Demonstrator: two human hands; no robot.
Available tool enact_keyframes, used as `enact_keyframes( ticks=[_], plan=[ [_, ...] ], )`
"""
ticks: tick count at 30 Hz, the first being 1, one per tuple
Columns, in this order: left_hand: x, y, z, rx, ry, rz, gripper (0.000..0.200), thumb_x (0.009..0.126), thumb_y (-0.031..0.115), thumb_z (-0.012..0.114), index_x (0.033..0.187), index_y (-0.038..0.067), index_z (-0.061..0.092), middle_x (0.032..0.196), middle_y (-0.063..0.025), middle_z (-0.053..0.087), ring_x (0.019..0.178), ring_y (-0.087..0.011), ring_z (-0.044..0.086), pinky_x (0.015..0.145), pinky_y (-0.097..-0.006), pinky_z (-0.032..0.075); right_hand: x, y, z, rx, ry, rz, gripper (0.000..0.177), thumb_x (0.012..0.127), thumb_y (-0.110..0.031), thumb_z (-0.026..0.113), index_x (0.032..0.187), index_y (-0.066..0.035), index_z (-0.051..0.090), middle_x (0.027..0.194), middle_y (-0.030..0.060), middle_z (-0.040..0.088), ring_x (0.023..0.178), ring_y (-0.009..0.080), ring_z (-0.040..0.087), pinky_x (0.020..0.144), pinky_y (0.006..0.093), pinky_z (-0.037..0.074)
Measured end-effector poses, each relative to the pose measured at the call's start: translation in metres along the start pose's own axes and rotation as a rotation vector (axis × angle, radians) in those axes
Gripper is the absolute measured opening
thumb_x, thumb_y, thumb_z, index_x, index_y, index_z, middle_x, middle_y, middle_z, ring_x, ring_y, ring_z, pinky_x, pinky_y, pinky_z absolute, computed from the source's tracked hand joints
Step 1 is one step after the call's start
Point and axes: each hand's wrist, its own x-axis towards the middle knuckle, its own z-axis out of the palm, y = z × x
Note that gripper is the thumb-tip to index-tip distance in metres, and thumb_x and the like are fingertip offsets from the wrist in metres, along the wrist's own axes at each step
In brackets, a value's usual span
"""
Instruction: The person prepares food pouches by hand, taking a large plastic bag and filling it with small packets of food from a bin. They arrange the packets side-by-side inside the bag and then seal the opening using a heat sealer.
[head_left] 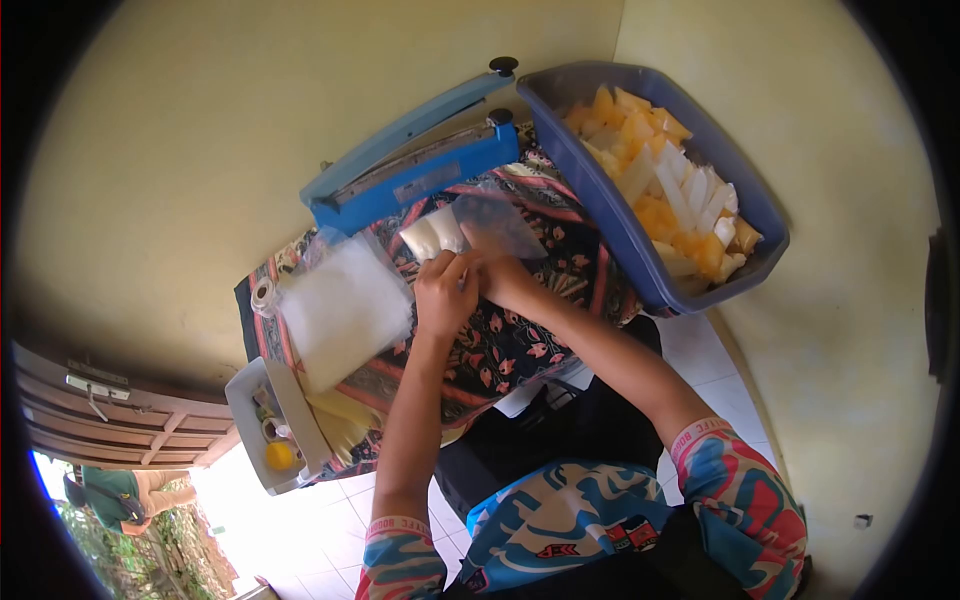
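Note:
A clear plastic bag (432, 234) with white contents at its left end lies over the patterned cloth, its flat see-through part (508, 228) stretching to the right. My left hand (445, 293) is closed at the bag's lower edge, fingers bent and pressed together on the plastic. Close against it, my right hand (503, 281) grips the bag near its middle; the left fingers partly hide its fingertips. Beyond the bag stands a blue heat sealer (425, 182), its long lever arm (410, 122) raised. To the left lies a stack of clear plastic bags (345, 305).
A large dark blue bin (590, 178) of filled yellow and white bags stands at the right. A tape roll (263, 291) lies left, near a pale tray (312, 425) of small items. Patterned cloth (515, 335) covers the table. A person (115, 495) is outside the doorway.

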Motion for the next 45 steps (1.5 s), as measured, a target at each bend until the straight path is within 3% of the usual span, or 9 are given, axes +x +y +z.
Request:
enact_keyframes(
  ticks=[5, 9, 12, 15, 19, 24, 37, 43, 45],
  plan=[
    [0.002, 0.005, -0.001, -0.01, -0.017, -0.032, 0.021, 0.077, 0.004, 0.071, 0.096, 0.013, 0.073, 0.074, -0.0055, 0.059, 0.065, -0.0263, 0.058, 0.062, -0.0377, 0.047, -0.069, -0.031, -0.054, -0.142, -0.205, -0.125, 0.051, 0.088, -0.022, 0.067, 0.131, 0.002, 0.053, 0.13, 0.0253, 0.054, 0.122, 0.0389, 0.053, 0.105, 0.0452, 0.043],
    [0.002, 0.008, 0.0, 0.001, -0.033, -0.046, 0.02, 0.077, 0.005, 0.071, 0.095, 0.014, 0.073, 0.075, -0.0054, 0.06, 0.067, -0.029, 0.059, 0.064, -0.0394, 0.047, -0.104, -0.075, -0.143, 0.065, -0.862, -0.025, 0.052, 0.091, -0.029, 0.066, 0.137, -0.006, 0.054, 0.135, 0.0193, 0.056, 0.122, 0.0364, 0.055, 0.105, 0.0437, 0.044],
    [0.001, 0.007, 0.002, 0.025, -0.002, 0.002, 0.017, 0.078, 0.003, 0.073, 0.092, 0.012, 0.074, 0.071, -0.0039, 0.058, 0.061, -0.0205, 0.056, 0.058, -0.0339, 0.046, -0.111, -0.103, -0.204, 0.132, -0.979, -0.18, 0.046, 0.095, -0.031, 0.062, 0.134, -0.007, 0.057, 0.127, 0.0164, 0.062, 0.113, 0.0317, 0.062, 0.097, 0.0407, 0.05],
    [0.0, 0.009, 0.003, 0.011, -0.007, -0.021, 0.016, 0.079, 0.003, 0.072, 0.091, 0.013, 0.074, 0.071, -0.004, 0.058, 0.062, -0.0224, 0.056, 0.059, -0.0353, 0.046, -0.094, -0.116, -0.261, 0.177, -0.77, -0.211, 0.026, 0.094, -0.025, 0.066, 0.112, -0.007, 0.069, 0.1, 0.0114, 0.072, 0.089, 0.0274, 0.07, 0.078, 0.0361, 0.055],
    [-0.001, 0.01, 0.001, 0.009, -0.046, -0.082, 0.017, 0.078, 0.002, 0.071, 0.09, 0.013, 0.074, 0.076, -0.0042, 0.062, 0.066, -0.0264, 0.058, 0.062, -0.0384, 0.048, -0.056, -0.089, -0.305, -0.204, -0.348, 0.215, 0.016, 0.089, -0.015, 0.068, 0.097, -0.001, 0.069, 0.082, 0.0125, 0.072, 0.073, 0.0271, 0.07, 0.07, 0.0338, 0.054],
    [-0.002, 0.006, 0.003, 0.027, -0.046, -0.074, 0.016, 0.078, 0.002, 0.071, 0.09, 0.013, 0.074, 0.073, -0.0039, 0.062, 0.063, -0.0258, 0.058, 0.061, -0.0372, 0.047, -0.037, 0.014, -0.291, -0.67, -0.54, 0.156, 0.016, 0.084, -0.01, 0.065, 0.095, 0.001, 0.068, 0.087, 0.0198, 0.07, 0.082, 0.0364, 0.068, 0.075, 0.0432, 0.053],
    [-0.004, 0.004, 0.006, -0.014, -0.045, -0.071, 0.018, 0.077, -0.001, 0.069, 0.09, 0.012, 0.074, 0.072, -0.004, 0.061, 0.063, -0.0249, 0.058, 0.062, -0.0367, 0.047, -0.037, 0.034, -0.265, -0.597, -0.536, 0.081, 0.018, 0.086, -0.011, 0.056, 0.093, 0.0, 0.069, 0.09, 0.0221, 0.067, 0.087, 0.0394, 0.065, 0.076, 0.0451, 0.052],
    [-0.005, 0.001, 0.005, -0.032, -0.039, -0.071, 0.02, 0.077, -0.002, 0.068, 0.09, 0.012, 0.074, 0.072, -0.005, 0.061, 0.064, -0.0255, 0.059, 0.061, -0.0375, 0.048, -0.029, 0.003, -0.289, -0.608, -0.487, 0.247, 0.02, 0.077, -0.01, 0.067, 0.095, -0.001, 0.066, 0.091, 0.0219, 0.067, 0.086, 0.0408, 0.064, 0.071, 0.0439, 0.051],
    [-0.005, 0.002, 0.005, -0.029, -0.047, -0.071, 0.02, 0.076, -0.002, 0.068, 0.09, 0.012, 0.074, 0.072, -0.0051, 0.062, 0.064, -0.0255, 0.059, 0.061, -0.0375, 0.048, -0.037, 0.031, -0.301, -0.392, -0.296, 0.247, 0.029, 0.075, -0.007, 0.071, 0.103, -0.004, 0.063, 0.088, 0.0166, 0.068, 0.077, 0.0292, 0.066, 0.066, 0.0391, 0.051]
  ],
)
